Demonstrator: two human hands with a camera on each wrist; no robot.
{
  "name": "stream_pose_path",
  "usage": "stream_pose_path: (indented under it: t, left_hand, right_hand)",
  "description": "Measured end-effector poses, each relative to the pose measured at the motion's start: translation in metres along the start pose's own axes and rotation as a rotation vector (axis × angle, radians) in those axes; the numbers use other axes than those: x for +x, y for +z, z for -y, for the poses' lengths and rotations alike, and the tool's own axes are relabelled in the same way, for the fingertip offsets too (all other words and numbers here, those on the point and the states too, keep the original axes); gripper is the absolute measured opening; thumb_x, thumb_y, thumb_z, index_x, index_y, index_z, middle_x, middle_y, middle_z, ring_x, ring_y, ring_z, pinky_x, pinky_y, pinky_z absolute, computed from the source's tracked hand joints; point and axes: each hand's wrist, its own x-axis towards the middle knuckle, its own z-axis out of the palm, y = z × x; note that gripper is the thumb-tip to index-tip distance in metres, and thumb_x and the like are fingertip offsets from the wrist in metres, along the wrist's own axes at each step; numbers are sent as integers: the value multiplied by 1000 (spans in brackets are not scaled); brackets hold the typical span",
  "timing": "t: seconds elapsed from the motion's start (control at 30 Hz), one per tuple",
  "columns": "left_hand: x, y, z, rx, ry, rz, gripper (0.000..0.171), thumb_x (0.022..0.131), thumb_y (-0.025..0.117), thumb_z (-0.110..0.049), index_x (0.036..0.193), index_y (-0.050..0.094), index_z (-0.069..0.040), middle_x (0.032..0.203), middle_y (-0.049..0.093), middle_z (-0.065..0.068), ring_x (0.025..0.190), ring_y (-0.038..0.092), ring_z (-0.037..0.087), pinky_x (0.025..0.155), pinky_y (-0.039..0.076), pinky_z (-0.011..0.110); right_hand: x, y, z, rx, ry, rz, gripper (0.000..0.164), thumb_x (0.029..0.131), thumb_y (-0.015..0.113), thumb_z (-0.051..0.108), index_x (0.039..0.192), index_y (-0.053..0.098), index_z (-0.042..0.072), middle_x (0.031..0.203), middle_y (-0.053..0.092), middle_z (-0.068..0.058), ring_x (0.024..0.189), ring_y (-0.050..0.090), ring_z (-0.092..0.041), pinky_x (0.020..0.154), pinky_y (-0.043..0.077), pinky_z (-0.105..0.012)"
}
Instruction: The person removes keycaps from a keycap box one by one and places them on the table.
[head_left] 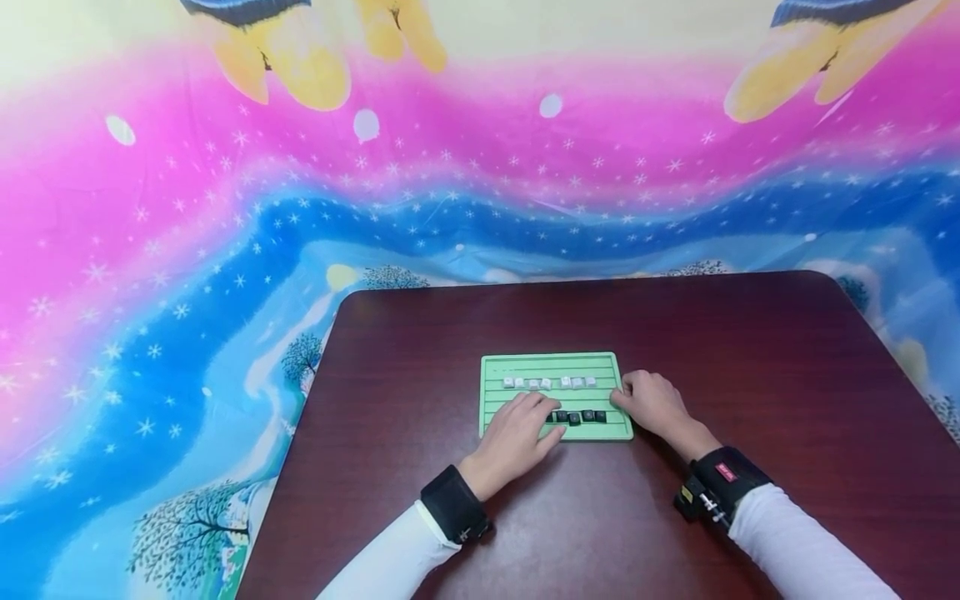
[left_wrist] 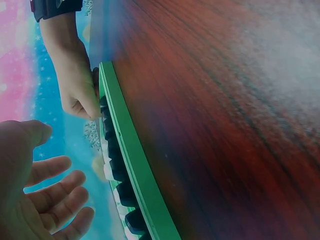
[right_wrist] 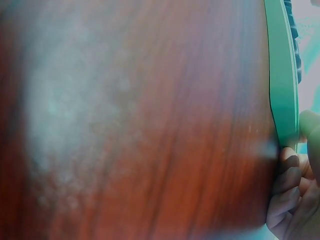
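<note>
A light green ridged tray (head_left: pixel 551 363) lies on the table, bearing a row of small white keycaps (head_left: pixel 534 384) and, nearer the person, a row of black keycaps (head_left: pixel 575 418). Over the tray's left part is the left hand (head_left: pixel 519 433), hiding that end of the black row. Its fingers (left_wrist: pixel 60 195) are loosely bent and hold nothing in the left wrist view. The right hand (head_left: pixel 656 404) grips the tray's right edge. In the right wrist view its thumb lies above the rim and its curled fingers (right_wrist: pixel 286 190) are against the side.
The dark reddish-brown table (head_left: pixel 420 333) has rounded far corners. Behind and left of it hangs a colourful printed cloth (head_left: pixel 480 158). Black bands (head_left: pixel 453 504) with small devices circle both wrists, over white sleeves (head_left: pixel 390 554).
</note>
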Motion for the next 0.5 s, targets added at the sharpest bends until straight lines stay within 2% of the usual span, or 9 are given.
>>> stream_pose_path:
  t: [0.23, 0.5]
  left_hand:
    - [12, -1, -6, 41, 28, -27, 34, 96, 67, -39, 123, 67, -17, 114, 69, -5, 105, 65, 11, 92, 52, 25]
    - [23, 3, -15, 109, 54, 19, 38, 94, 69, -40, 125, 67, -18, 116, 69, -5, 108, 65, 10, 95, 51, 25]
  right_hand:
    - [0, -1, -2, -3, 3, -12, 39, 87, 59, 21, 59, 33, 17, 56, 23, 6, 51, 20, -13, 50, 16, -27]
    - [1, 1, -1, -7, -5, -13, 38, 87, 60, 22, 59, 35, 17, 55, 26, 6, 51, 23, -12, 49, 19, -27]
